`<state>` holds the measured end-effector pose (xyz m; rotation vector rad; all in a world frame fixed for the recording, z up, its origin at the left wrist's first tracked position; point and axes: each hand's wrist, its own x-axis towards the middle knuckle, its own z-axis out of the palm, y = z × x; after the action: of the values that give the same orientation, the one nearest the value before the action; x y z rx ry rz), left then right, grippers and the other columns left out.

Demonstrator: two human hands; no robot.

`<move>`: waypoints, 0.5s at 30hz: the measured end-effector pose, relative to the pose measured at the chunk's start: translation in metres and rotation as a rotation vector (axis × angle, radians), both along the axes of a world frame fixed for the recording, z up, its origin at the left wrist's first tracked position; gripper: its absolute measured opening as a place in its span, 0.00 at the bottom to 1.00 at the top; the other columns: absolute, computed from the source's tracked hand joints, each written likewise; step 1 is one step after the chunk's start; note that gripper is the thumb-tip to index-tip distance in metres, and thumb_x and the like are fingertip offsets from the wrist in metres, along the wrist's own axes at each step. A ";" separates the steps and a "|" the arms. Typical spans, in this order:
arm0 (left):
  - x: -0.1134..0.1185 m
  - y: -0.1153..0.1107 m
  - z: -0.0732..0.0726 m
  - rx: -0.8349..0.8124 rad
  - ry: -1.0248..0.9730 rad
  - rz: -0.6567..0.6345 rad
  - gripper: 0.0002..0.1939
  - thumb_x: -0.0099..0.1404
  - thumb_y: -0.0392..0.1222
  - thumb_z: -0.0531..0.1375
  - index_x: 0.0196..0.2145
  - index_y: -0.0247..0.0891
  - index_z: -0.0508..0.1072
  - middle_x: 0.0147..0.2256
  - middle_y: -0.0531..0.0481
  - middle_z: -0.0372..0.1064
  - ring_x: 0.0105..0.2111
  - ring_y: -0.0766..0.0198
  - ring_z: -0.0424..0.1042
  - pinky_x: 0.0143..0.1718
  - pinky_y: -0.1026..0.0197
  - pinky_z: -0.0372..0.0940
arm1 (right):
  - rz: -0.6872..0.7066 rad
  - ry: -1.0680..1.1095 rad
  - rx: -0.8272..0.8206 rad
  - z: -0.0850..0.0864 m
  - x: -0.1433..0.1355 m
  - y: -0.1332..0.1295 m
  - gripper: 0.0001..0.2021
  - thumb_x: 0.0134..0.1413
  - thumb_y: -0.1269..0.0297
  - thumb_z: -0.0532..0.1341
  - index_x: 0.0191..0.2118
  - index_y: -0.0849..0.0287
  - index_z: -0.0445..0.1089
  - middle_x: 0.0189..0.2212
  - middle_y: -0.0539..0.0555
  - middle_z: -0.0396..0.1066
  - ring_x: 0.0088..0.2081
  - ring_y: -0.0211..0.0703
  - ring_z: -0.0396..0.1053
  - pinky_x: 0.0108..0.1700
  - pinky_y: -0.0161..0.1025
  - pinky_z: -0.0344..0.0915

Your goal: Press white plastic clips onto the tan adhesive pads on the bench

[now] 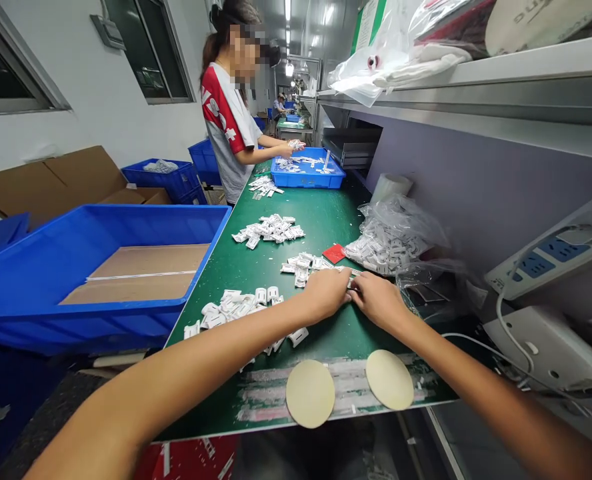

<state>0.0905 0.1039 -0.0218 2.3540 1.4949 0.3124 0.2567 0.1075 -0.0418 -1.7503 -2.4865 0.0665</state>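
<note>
My left hand (329, 292) and my right hand (377, 300) meet over the green table (326, 340), fingertips close together and closed. Whatever they pinch is too small and covered to make out. Just behind my left hand lies a small pile of white plastic parts (302, 267). A larger heap of white parts (236, 305) spreads to the left, partly behind my left forearm. Farther back sits another pile (271, 230). Beyond my right hand, a clear bag (386, 240) of white parts rests beside a red piece (334, 253).
Two round cream discs (310, 393) (389, 379) lie at the near edge. A big blue bin (126, 310) stands left. A person (231, 113) works at a blue tray (309, 179) at the far end. A power strip (551, 250) and cables are right, beneath a shelf (476, 87).
</note>
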 end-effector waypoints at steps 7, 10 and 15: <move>-0.002 0.006 -0.016 -0.159 -0.447 0.069 0.18 0.67 0.46 0.60 0.52 0.37 0.69 0.48 0.44 0.70 0.46 0.57 0.71 0.48 0.48 0.69 | 0.079 0.119 0.006 -0.005 0.029 -0.022 0.07 0.61 0.65 0.61 0.35 0.62 0.73 0.47 0.60 0.69 0.48 0.47 0.67 0.49 0.43 0.64; -0.025 -0.005 0.002 -0.267 -0.725 0.097 0.18 0.67 0.41 0.56 0.53 0.40 0.69 0.37 0.47 0.71 0.38 0.61 0.72 0.42 0.54 0.70 | 0.128 0.216 -0.024 -0.009 0.038 -0.023 0.06 0.61 0.64 0.61 0.36 0.61 0.71 0.39 0.54 0.71 0.42 0.44 0.69 0.46 0.44 0.65; -0.059 -0.073 0.036 -0.368 -1.144 0.206 0.16 0.64 0.42 0.52 0.49 0.41 0.68 0.34 0.50 0.64 0.28 0.70 0.64 0.29 0.65 0.65 | 0.076 0.480 -0.025 -0.013 0.034 -0.028 0.08 0.59 0.64 0.61 0.42 0.60 0.70 0.33 0.51 0.71 0.35 0.42 0.68 0.40 0.42 0.64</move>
<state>0.0318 0.0309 0.0146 1.2763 1.0405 1.0880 0.2908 0.0798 -0.0545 -1.4342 -2.2003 0.4658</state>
